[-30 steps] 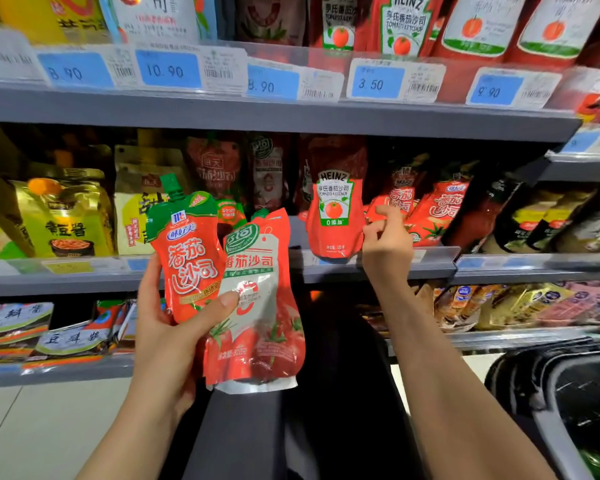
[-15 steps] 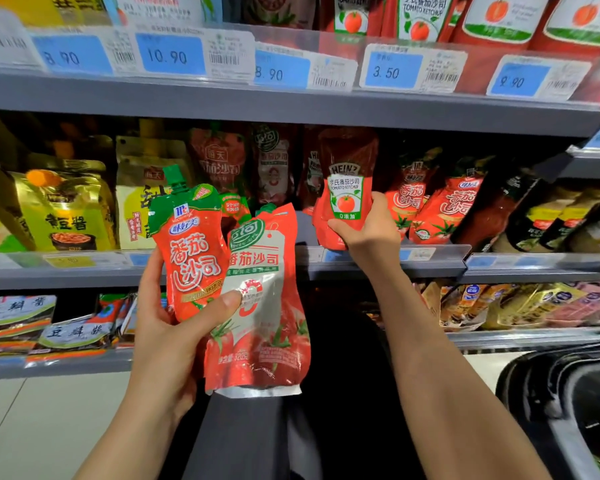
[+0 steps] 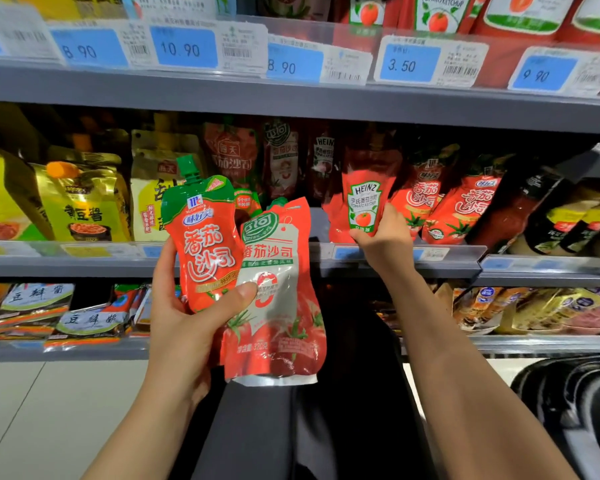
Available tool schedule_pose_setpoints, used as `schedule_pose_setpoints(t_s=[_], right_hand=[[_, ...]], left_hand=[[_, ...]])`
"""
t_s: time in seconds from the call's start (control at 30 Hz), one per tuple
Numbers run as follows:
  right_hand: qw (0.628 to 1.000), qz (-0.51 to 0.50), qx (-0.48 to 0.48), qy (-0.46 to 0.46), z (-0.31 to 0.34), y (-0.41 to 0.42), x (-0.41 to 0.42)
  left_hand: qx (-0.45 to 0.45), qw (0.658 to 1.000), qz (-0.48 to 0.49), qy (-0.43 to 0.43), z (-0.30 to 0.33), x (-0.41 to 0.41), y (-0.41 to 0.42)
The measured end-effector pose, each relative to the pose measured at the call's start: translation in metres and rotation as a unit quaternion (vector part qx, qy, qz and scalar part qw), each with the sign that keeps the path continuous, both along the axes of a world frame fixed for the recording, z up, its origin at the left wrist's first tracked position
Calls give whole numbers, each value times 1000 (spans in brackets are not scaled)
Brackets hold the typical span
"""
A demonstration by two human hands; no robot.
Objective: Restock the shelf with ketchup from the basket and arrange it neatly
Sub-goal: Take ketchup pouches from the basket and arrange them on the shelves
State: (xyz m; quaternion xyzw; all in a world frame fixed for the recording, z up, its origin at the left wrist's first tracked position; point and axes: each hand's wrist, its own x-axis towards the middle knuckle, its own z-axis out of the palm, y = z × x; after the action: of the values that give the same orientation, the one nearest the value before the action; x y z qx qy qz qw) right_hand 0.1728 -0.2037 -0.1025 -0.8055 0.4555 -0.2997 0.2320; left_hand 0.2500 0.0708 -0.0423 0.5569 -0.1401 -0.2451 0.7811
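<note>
Here, three ketchup pouches are in hand. The left hand [image 3: 184,327] grips two at once in front of the middle shelf [image 3: 84,266]: a McCormick pouch [image 3: 205,244] with a green spout cap, and overlapping it on the right a white-and-red pouch [image 3: 278,299], lower and tilted slightly. Thumb lies across the face of both; the other fingers are curled behind, mostly hidden.

The right hand [image 3: 385,240] pinches the lower edge of a Heinz pouch [image 3: 364,202], thumb on the front by the label's bottom, fingers curled round behind. That pouch stands upright at the front lip of the middle shelf, leaning a little left, its base hidden by the hand.

Just right of it, more red ketchup pouches [image 3: 458,206] lean in a row; behind, in shadow, further pouches stand at the back. Left along the same shelf: yellow and gold sauce bags [image 3: 80,202].

The upper shelf [image 3: 291,98] carries a strip of blue price tags [image 3: 184,46] reading 8.90, 10.90, 8.90, 3.50, 9.90, with Heinz packs above. The lower shelf holds flat packets [image 3: 35,306]. A dark basket rim [image 3: 568,393] shows at bottom right; contents cannot be made out.
</note>
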Motion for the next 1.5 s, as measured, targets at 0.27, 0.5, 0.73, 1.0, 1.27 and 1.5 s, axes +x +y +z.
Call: schedule_pose_setpoints(t_s=[0.27,0.5,0.73,1.0,1.27,1.5], right_hand=[[962,55,157,-214,66,115,-31],[886,250,336,-197,99,178,-42],[792,214,426,-382,86,133,-15],[898,74,278,-332,74,67,94],[912,-34,343,-223,35,16,140],[992,-10,107,68,51,29,142]], left_hand=[[-28,999,42,-10,3,-12,2],[-43,999,29,-6,0,-11,8],[-76,994,63,50,-9,18,26],[-50,995,81,-43,-1,56,31],[-37,996,29,-79,-9,74,12],[-21,995,-1,-101,-16,74,7]])
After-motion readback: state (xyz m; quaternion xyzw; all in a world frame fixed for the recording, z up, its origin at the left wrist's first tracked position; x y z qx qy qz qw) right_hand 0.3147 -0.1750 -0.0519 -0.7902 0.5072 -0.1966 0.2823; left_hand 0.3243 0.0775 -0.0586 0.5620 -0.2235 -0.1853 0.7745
